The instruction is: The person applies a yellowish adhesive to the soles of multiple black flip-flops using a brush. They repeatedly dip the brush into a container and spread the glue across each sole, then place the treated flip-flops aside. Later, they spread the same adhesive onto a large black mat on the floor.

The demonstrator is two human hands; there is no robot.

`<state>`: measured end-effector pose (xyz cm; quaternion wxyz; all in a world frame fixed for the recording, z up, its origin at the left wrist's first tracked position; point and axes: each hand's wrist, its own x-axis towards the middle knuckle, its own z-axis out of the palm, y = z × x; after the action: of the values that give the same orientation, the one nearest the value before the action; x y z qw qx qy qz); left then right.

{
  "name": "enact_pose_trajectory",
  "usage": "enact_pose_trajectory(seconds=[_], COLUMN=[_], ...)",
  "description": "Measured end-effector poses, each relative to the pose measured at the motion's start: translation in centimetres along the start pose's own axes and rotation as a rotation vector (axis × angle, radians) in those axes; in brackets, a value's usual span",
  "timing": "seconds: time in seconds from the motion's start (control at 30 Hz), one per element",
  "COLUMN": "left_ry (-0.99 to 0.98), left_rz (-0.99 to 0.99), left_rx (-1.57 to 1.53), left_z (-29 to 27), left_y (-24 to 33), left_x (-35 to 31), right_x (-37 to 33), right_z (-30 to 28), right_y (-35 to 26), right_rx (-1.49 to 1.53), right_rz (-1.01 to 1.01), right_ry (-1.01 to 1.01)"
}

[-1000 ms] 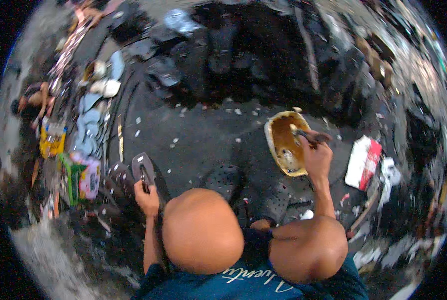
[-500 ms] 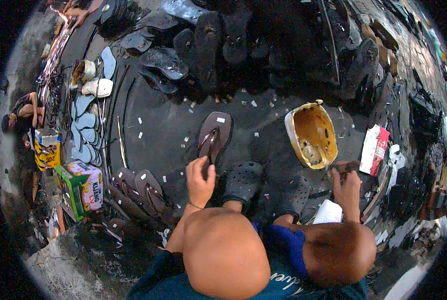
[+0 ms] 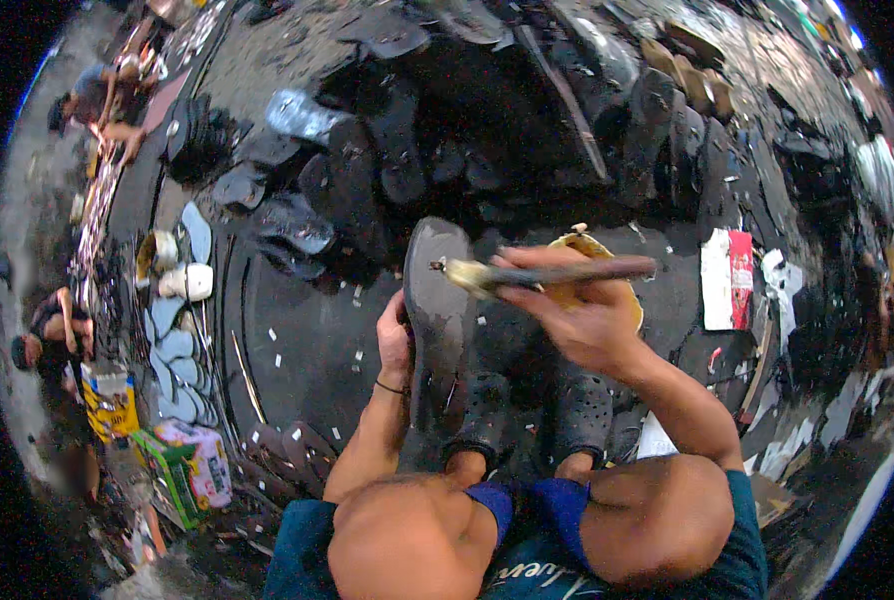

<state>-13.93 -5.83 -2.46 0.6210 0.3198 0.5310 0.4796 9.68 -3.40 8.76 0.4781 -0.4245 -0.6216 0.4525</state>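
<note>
My left hand (image 3: 395, 335) grips the edge of a dark flip-flop (image 3: 439, 335), raised with its broad sole surface facing me; no strap shows on this side except a small plug-like spot near the toe end. In my right hand (image 3: 602, 325) is a paintbrush (image 3: 612, 268), its handle pointing right. Its pale bristles are against or just over the sole near that spot; contact is hard to tell. Behind my right hand and partly hidden sits a yellow-stained tub (image 3: 577, 243).
Dark soles and slippers (image 3: 352, 180) are heaped at the far side. Grey-blue sole pieces (image 3: 172, 345), a green and pink box (image 3: 182, 470) and more brown flip-flops (image 3: 302, 445) lie left. At right is a red and white carton piece (image 3: 727, 280). Other people (image 3: 62, 325) sit far left.
My left hand has picked up the flip-flop and turned it over. My right hand has moved up and left from beside the tub, bringing the brush to the sole. The view has shifted.
</note>
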Motion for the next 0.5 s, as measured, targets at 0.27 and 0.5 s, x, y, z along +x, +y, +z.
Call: enact_pose_trajectory(seconds=[0.27, 0.5], left_ry=[-0.069, -0.458], left_rz=[-0.156, -0.129], left_rx=[-0.159, -0.707], left_z=[4.2, 3.5], left_y=[0.0, 1.7], left_x=[-1.3, -0.1], right_x=[2.5, -1.8], right_z=[-1.5, -1.1], right_y=[2.9, 1.3], right_rx=[-0.227, -0.039], right_rz=[-0.159, -0.05], right_ry=[0.18, 0.167])
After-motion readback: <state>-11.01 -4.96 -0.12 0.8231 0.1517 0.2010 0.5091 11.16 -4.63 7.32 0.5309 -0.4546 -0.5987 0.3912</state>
